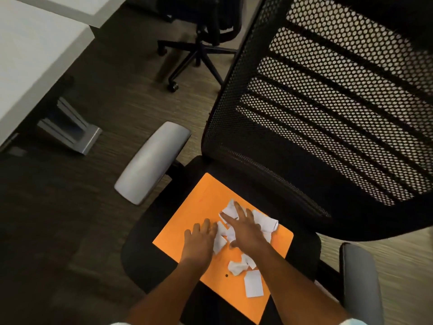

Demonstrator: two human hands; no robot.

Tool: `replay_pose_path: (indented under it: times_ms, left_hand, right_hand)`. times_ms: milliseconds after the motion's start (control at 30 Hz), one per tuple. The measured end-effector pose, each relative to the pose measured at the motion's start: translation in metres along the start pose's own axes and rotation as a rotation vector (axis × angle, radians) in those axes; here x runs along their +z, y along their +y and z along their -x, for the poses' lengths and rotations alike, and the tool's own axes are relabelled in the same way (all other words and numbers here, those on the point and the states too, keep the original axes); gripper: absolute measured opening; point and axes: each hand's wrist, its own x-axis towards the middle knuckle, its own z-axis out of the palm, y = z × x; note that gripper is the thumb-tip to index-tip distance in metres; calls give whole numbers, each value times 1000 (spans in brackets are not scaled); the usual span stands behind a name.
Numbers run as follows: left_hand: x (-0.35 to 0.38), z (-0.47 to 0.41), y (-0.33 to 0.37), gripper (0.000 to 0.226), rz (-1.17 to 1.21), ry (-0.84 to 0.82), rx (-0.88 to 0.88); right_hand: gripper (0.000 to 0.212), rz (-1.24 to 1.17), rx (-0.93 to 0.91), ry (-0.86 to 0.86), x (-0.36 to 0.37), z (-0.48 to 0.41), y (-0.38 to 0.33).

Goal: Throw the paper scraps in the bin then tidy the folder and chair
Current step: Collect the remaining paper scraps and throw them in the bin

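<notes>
An orange folder point(199, 202) lies flat on the black seat of a mesh-backed office chair point(328, 113). Several white paper scraps point(264, 222) are scattered over the folder, and one flat rectangular scrap point(253, 283) lies near its front edge. My left hand point(199, 240) rests palm down on the folder, fingers touching the scraps at its right. My right hand point(246, 227) lies spread over the middle of the pile, fingers apart, covering some scraps. Neither hand is closed around anything. No bin is in view.
The chair has grey armrests, one at left point(152, 163) and one at right point(360, 282). A white desk point(30, 55) with a metal foot point(70, 132) stands at the left. A second office chair's wheeled base point(199, 55) sits behind on the carpet.
</notes>
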Motion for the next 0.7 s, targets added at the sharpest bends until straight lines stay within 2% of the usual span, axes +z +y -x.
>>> replay_pose_path:
  times_ms: [133,200,333,567,700]
  left_hand:
    - [-4,0,1,50,106,15,-19]
    - [-5,2,-3,41,181,-1,-51]
    - [-3,5,-12,30,268,-10,-71]
    - [-13,14,-24,17,400,85,-124]
    - [-25,21,-28,19,520,154,-208]
  right_hand:
    - [61,-128,19,82,5,3,-7]
    - [51,-158,-5,143,9,5,-10]
    - [47,-192,-43,233,16,7,-15]
    - [38,-254,-100,371,7,13,-23]
    - [27,-273,-125,408,-7,18,-21]
